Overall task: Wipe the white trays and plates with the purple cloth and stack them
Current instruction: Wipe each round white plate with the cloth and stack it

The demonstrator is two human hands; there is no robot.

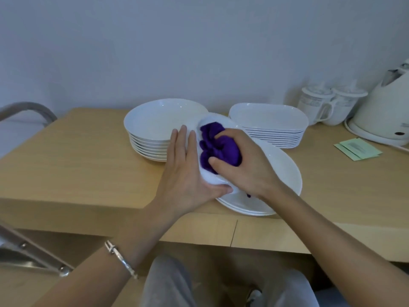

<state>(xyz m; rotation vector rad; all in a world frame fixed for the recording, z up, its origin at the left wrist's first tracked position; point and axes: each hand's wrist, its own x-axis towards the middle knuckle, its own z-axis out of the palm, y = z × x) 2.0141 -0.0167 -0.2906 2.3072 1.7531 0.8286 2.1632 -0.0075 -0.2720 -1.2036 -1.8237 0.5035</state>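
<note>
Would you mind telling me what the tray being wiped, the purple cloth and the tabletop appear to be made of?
The tray: probably glazed ceramic or melamine; smooth, glossy white. The purple cloth: soft plush fabric, likely microfibre; it bunches into matte folds. The tabletop: light wood or wood-look laminate; even pale tan, matte, with a seam on the front edge.

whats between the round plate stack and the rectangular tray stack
In the head view, the held white dish with the purple cloth pressed into it sits there.
</note>
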